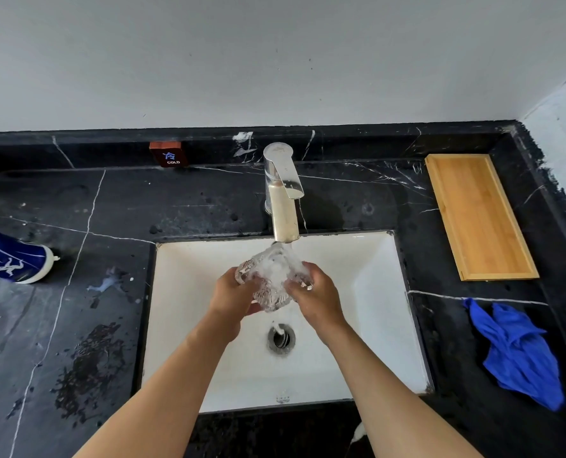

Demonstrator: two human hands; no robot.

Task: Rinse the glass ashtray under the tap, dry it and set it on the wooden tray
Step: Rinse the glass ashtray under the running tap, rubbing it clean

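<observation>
Both hands grip the clear cut-glass ashtray [272,282] over the white rectangular sink [367,312] — the left hand [233,297] clasping its left edge, the right hand [318,294] its right. Water from the chrome tap [281,193] pours straight onto the glass and foams across it. On the black marble table [76,309], the shallow rectangular wooden tray [478,214] lies to the right — nearer, a crumpled blue cloth [519,352]. A blue-and-white bottle [13,257] lies at the far left.

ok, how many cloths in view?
1: a blue cloth crumpled on the counter right of the sink, nearer than the tray. None other visible.
</observation>
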